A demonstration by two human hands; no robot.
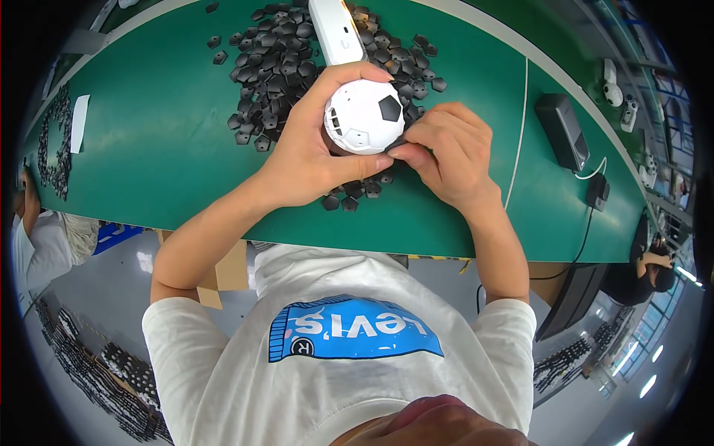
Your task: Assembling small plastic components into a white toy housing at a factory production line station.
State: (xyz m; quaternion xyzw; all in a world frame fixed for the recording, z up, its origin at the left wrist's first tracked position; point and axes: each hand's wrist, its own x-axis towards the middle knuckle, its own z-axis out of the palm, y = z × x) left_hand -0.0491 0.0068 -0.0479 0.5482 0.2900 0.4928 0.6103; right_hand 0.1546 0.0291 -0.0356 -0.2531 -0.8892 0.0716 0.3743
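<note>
My left hand (312, 141) is wrapped round a white ball (359, 119) with a soccer-ball pattern, its thumb below and fingers over the top. One black pentagon (390, 108) sits on the ball's upper right face, and slots show at its left side. A white oblong casing (338, 36) runs away from behind the ball; whether the two are joined is hidden. At the ball's lower right edge, my right hand (454, 152) pinches a small black piece (397, 146) between thumb and finger, mostly covered by the fingertips. Loose black pentagon pieces (271, 74) lie heaped beneath and beyond the ball.
On the green table (171, 149), a black box-shaped device (561, 132) with a cable and a black adapter (597, 192) stands right. A white strip (79, 124) lies left beside more dark pieces (53, 145). Other people sit at the far left and far right.
</note>
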